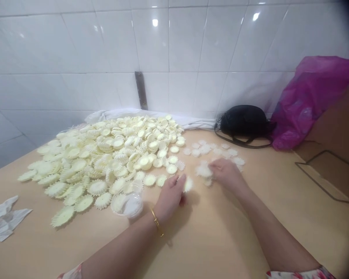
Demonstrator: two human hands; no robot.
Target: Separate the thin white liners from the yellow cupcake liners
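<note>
Fingers of the left hand (169,197) closed on a pale disc (188,185), just right of the heap (113,155) at its near side, with the rim jutting past the thumb toward the right hand (228,175). Farther right of the heap, fingers of the right hand drawn together at the edge of a white disc (203,169); too blurred to tell whether gripping it or only touching.

On the left wrist, near the heap, a gold bangle (155,221). Just right of the heap, beyond both hands, a scatter (204,150) of more white discs, some overlapping, on the counter (218,240). At the near edge of the heap, a clear tub (134,205) with something white inside. In the heap, many pale yellow discs with toothed rims, at all angles.

Left of the heap and nearer, a crumpled tissue (4,221). Behind the heap, a white cloth (194,122) along the tiled wall (186,38), with a dark strip (141,91) above it, slightly tilted. Well right of the heap, a black bag (246,119), then a pink bag (311,97) beside a brown panel (334,128).
</note>
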